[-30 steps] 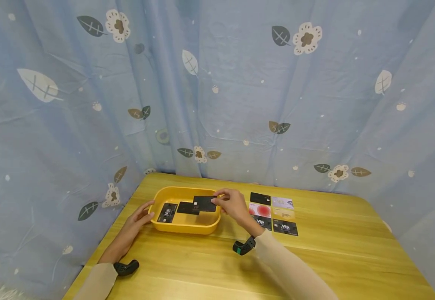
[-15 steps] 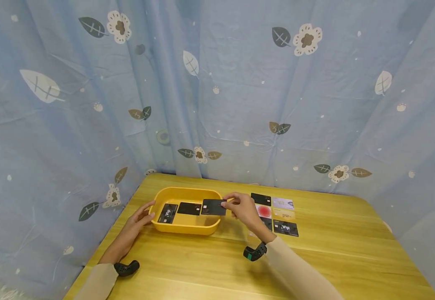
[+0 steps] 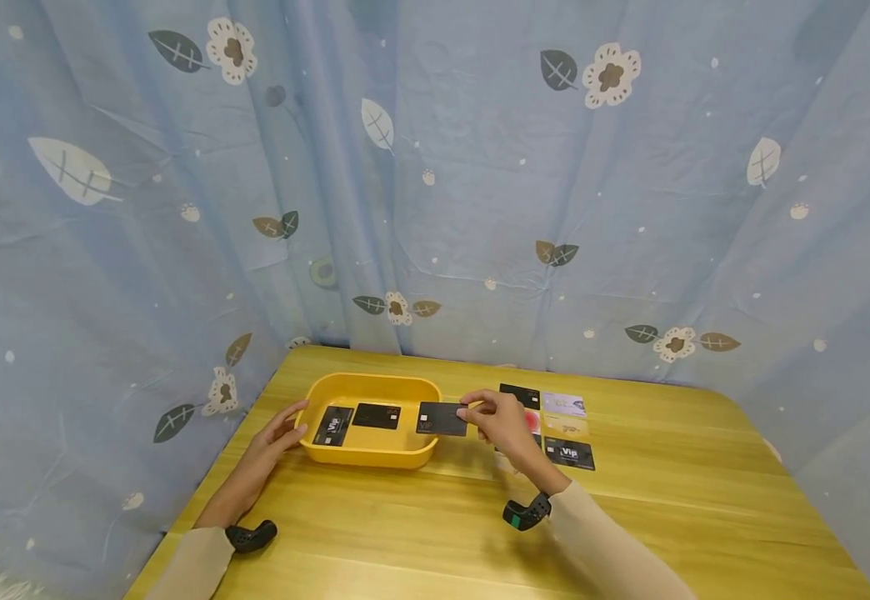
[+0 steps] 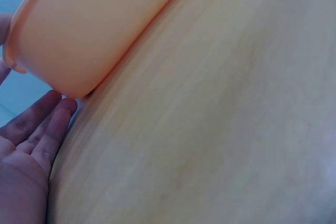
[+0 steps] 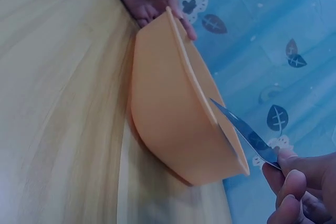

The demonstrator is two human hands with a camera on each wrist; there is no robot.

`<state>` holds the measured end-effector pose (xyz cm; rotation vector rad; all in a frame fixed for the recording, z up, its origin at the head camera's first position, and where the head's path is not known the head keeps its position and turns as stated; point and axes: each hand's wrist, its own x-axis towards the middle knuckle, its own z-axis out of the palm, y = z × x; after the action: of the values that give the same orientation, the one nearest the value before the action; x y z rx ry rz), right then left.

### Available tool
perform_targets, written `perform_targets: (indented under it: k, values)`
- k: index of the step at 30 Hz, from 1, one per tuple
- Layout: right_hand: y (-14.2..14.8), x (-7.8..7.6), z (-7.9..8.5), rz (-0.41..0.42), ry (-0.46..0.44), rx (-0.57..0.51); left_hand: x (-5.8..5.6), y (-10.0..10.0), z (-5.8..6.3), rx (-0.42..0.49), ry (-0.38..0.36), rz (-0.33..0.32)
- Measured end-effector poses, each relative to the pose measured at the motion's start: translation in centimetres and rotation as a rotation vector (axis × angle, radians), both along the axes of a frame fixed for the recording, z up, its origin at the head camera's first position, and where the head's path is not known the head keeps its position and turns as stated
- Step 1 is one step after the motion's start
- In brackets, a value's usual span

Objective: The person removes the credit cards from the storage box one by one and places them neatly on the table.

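Note:
My right hand (image 3: 502, 427) pinches a black bank card (image 3: 441, 418) marked VIP by its right end, above the right rim of a yellow plastic tub (image 3: 363, 457). In the right wrist view the card (image 5: 247, 132) is edge-on, tilted, between thumb and fingers, overlapping the tub's rim. Two more black cards lie inside the tub: a Vip card (image 3: 333, 427) on the left and a plain dark one (image 3: 377, 416) in the middle. My left hand (image 3: 266, 446) holds the tub's left end, digits at the rim and other fingers (image 4: 55, 127) against the outer wall.
Right of the tub, cards lie in two columns on the wooden table (image 3: 375, 533): a black one (image 3: 519, 395), a lilac one (image 3: 564, 404), a gold one (image 3: 566, 427) and a black Vip card (image 3: 570, 453). My right hand partly covers others. A blue curtain (image 3: 465, 208) hangs behind.
My right hand has moved right with the black card, from over the tub's interior to its right rim, uncovering the middle card. My left hand has stayed at the tub's left end.

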<state>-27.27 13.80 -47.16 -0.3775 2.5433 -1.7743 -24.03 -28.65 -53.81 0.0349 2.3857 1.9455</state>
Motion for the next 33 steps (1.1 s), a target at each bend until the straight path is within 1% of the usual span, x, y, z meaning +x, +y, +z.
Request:
perform_targets:
  k: [14,21,28,33]
  values:
    - [2.7,1.4,-0.2,-0.03,-0.025,0.001,0.1,0.0,0.0,0.013,0.024,-0.019]
    - [4.0,2.1,-0.5,-0.03,-0.034,-0.019,0.2,0.0,-0.2,0.017,0.027,-0.008]
    - [4.8,2.6,-0.9,-0.071,-0.037,-0.015,0.2,0.1,-0.3,0.006,0.022,0.008]
    - [5.4,2.8,-0.8,-0.088,-0.053,-0.016,0.1,0.0,-0.1,0.009,0.028,0.001]
